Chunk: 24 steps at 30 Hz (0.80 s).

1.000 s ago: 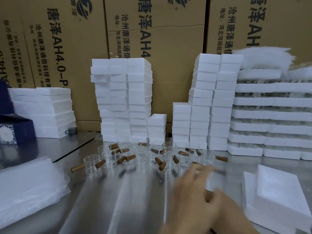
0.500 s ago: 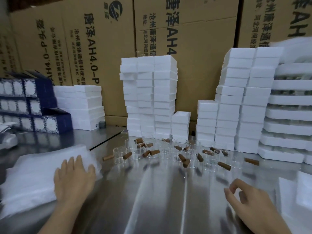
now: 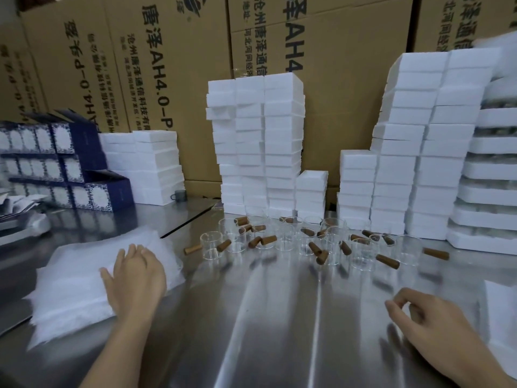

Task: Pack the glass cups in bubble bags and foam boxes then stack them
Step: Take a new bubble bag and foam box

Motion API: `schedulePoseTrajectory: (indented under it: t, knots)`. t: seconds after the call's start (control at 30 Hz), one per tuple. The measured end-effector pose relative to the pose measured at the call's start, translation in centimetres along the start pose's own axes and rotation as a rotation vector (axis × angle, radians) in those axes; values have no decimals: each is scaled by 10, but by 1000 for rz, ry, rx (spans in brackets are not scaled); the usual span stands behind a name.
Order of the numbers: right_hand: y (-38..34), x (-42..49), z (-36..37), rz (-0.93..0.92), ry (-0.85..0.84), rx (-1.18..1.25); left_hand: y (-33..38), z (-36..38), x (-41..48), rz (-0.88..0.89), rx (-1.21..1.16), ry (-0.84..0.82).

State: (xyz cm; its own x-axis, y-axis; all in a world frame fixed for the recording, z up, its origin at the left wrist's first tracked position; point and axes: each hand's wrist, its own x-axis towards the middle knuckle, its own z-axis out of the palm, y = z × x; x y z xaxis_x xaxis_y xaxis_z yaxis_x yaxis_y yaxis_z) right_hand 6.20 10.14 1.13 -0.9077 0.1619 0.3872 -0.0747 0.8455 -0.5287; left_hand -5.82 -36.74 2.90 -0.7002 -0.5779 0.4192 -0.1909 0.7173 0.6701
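Note:
Several clear glass cups [image 3: 305, 239] with brown wooden handles stand in a cluster mid-table. My left hand [image 3: 134, 278] lies flat on a pile of white bubble bags [image 3: 70, 289] at the left, fingers spread over the top sheet. My right hand [image 3: 428, 320] hovers low over the steel table at the right, fingers loosely curled and holding nothing. Tall stacks of white foam boxes [image 3: 260, 144] rise behind the cups, with more foam box stacks [image 3: 419, 152] to the right. A loose foam piece [image 3: 503, 312] shows at the right edge.
Brown cardboard cartons [image 3: 335, 88] form a wall behind the stacks. Dark blue patterned gift boxes [image 3: 64, 163] are piled at the far left beside a low foam stack [image 3: 148, 166]. Wide foam trays [image 3: 492, 191] are stacked at the far right. The steel table [image 3: 279, 331] reflects light.
The view swung left and down. My left hand came from the centre onto the bubble bag pile and slid further over it. My right hand drew back to the right.

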Motion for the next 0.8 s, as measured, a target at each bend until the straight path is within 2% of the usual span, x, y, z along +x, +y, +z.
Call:
schedulePoseTrajectory:
  t: [0.2,0.33,0.43,0.5,0.63,0.7,0.8]
  knots:
    - [1,0,3,-14,-11,-56,2,-3,0,-3,-114,132]
    - [1,2,5,-16,-1,-61,17,-17,-16,121,-279,316]
    - [4,1,7,9,8,-55,45,-23,-46,322,-377,299]
    - [5,1,8,25,5,-58,67,-18,-75,542,-387,202]
    - [6,1,7,45,-4,-67,102,-5,-150,906,-377,-94]
    - [7,-1,7,48,-3,-75,110,-4,-184,1021,-276,-274]
    - [7,-1,6,57,-4,-94,114,0,-215,1113,-60,-638]
